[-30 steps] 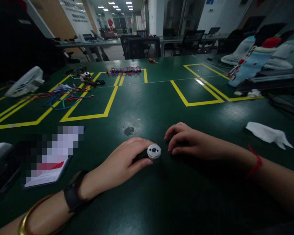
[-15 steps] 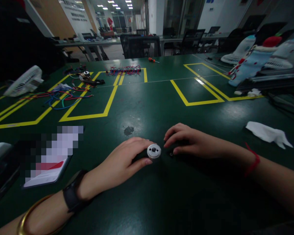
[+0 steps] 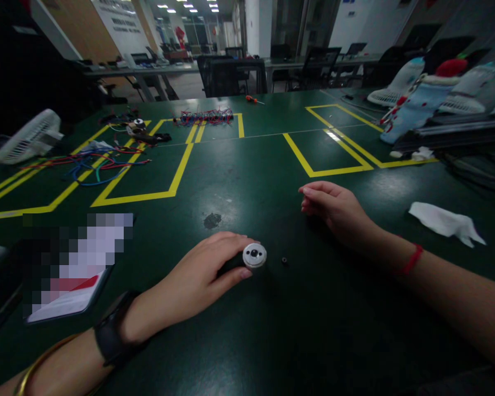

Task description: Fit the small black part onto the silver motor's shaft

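Observation:
A small round metal motor (image 3: 254,255) stands on the dark green table, its silver end face up, with two small holes and a dark centre. My left hand (image 3: 214,264) is closed around its left side, thumb in front and fingers behind. Just right of the motor lies a tiny dark ring-shaped part (image 3: 284,260), touched by neither hand. My right hand (image 3: 334,206) is held farther off to the right, its fingers curled and pressed together. Whatever those fingers hold, if anything, cannot be made out.
A phone (image 3: 82,269) lies to the left. Loose coloured wires (image 3: 103,162), a white fan (image 3: 28,137) and a wire bundle (image 3: 206,116) are farther back. An orange screwdriver (image 3: 253,99) lies at the far edge. On the right are a white tissue (image 3: 445,223) and a blue plush figure (image 3: 416,104).
My right hand has moved up and away from the tiny ring-shaped part, its fingers now curled together. My left hand still holds the motor. The view has shifted slightly.

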`<state>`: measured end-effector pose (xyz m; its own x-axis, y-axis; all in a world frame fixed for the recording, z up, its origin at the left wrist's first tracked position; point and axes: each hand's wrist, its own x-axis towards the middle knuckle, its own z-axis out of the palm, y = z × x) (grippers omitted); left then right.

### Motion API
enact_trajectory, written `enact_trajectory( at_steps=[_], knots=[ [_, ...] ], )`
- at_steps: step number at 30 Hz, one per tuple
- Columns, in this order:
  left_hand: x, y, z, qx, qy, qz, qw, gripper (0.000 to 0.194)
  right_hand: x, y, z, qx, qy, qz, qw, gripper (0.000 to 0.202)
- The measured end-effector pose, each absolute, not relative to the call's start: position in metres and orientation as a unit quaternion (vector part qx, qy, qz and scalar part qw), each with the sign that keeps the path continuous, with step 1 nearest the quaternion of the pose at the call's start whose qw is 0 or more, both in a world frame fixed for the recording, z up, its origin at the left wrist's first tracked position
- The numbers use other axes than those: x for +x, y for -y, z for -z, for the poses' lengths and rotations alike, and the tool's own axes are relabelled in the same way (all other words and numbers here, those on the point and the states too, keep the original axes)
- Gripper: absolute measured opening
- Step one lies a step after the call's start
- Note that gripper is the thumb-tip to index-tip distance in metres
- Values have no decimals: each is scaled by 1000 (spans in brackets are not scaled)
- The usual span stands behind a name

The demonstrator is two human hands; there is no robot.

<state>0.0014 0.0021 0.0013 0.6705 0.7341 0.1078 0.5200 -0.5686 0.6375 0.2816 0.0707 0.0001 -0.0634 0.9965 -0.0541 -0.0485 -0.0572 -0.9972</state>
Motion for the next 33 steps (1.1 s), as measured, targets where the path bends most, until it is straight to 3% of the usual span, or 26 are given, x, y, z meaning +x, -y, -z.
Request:
enact_trajectory(
  at_steps=[18, 20, 24, 26, 29, 33],
  knots=[
    [2, -2, -4, 869, -358, -183, 289, 38, 277, -60, -4, -489, 550, -512, 443, 15],
    [2, -2, -4, 868, -360, -181, 291, 38, 279, -59, -8, -466, 634, -485, 382, 19],
    [2, -2, -2, 866, -360, -182, 296, 36, 282, -55, -18, -337, 851, -371, 158, 32],
    [2, -2, -2, 866, -360, -182, 297, 36, 281, -52, -20, -308, 895, -303, 108, 27],
    [2, -2, -2, 867, -362, -180, 292, 33, 276, -47, -18, -303, 911, -257, 108, 14],
    [3, -2, -4, 869, -358, -180, 290, 30, 263, -37, -18, -316, 877, -279, 230, 11]
  ],
)
